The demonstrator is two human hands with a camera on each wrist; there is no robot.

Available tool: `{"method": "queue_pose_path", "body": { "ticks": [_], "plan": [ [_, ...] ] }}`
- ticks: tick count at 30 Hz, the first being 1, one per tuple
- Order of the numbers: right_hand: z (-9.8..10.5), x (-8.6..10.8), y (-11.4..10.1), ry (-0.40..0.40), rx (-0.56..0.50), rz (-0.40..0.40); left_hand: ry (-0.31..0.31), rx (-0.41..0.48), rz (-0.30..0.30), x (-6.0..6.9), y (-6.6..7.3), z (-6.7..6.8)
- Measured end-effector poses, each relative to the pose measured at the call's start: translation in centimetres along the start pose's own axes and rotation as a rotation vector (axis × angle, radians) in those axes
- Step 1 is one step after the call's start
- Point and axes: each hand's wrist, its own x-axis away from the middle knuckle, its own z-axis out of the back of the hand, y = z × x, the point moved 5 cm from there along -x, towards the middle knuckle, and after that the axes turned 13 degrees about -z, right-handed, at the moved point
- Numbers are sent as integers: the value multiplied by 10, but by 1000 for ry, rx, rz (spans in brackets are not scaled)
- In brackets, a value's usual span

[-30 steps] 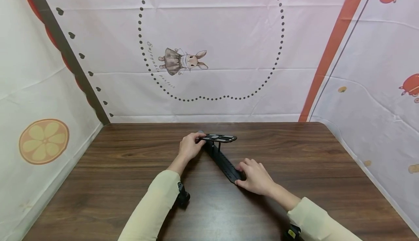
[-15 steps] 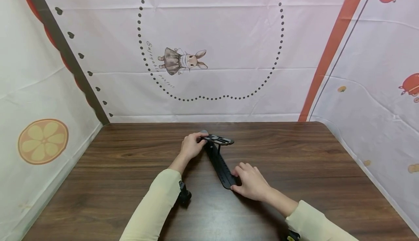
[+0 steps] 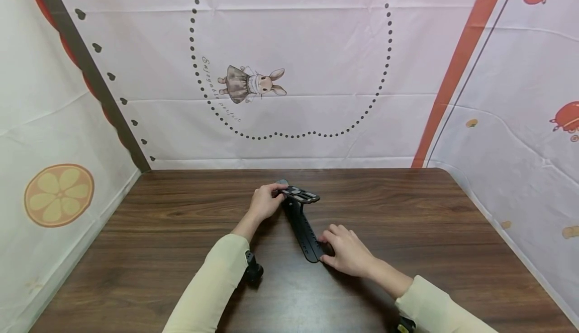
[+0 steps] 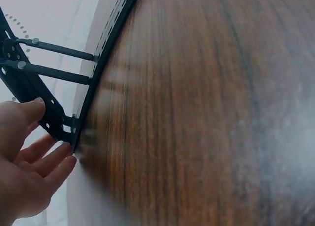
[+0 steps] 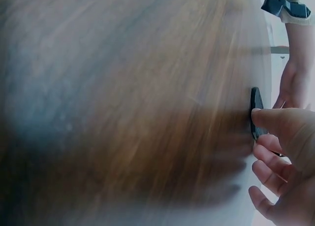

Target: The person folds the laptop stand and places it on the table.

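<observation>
A black folding stand lies on the table, its long base running from the far middle toward the right hand. Above its far end a slotted plate is raised at an angle; thin struts join it to the base in the left wrist view. My left hand pinches the plate's hinged end between thumb and fingers. At the near end, my right hand grips the base's edge, and the right wrist view shows the thumb on the base's rounded tip.
The brown wooden table stretches around the stand. Behind it hangs a white printed cloth, and similar cloth closes both sides. Dark wrist cameras, such as the left one, sit near the sleeves.
The stand's near end has swung left and toward me, with my right hand moving along with it. The raised plate has turned the same way. My left hand has barely shifted.
</observation>
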Motion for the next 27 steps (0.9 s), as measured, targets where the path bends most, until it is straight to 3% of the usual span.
{"method": "queue_pose_path", "body": {
  "ticks": [5,11,15,27],
  "plan": [
    [2,-2,3,2,3,50,24,-90,28,2,3,5],
    [1,-5,5,-73,-40,104,54,-179,47,6,7,8],
    [2,-5,5,-94,-38,131,63,-178,39,6,7,7],
    [1,-5,2,-49,-24,161,67,-125,7,-1,10,0]
  ]
}}
